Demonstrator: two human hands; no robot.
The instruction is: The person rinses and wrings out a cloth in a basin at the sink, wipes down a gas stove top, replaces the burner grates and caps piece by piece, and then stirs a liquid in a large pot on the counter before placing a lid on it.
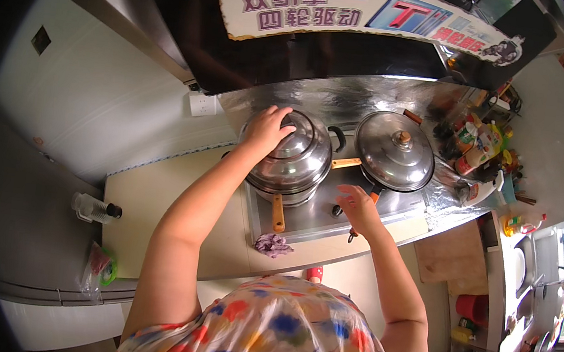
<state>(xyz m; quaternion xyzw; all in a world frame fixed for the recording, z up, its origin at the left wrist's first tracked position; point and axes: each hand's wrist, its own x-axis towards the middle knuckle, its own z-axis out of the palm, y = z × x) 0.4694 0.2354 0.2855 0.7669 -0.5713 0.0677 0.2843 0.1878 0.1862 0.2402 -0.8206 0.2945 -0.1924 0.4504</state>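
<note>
My left hand grips the dark knob on the domed steel lid of a steel steamer pot, which stands on the left side of the gas stove. Two wooden handles stick out from this pot's side, one towards me and one to the right. My right hand hangs over the stove front, fingers apart, holding nothing, near a black control knob. Right of the pot is a wok or pan under a steel lid with a wooden knob; part of an orange and black handle shows beside my right hand.
A crumpled purple cloth lies at the counter's front edge. Bottles and jars crowd the back right corner, beside foil. Above the stove hangs a black range hood. A wall socket is at the back left; a plastic jug sits far left.
</note>
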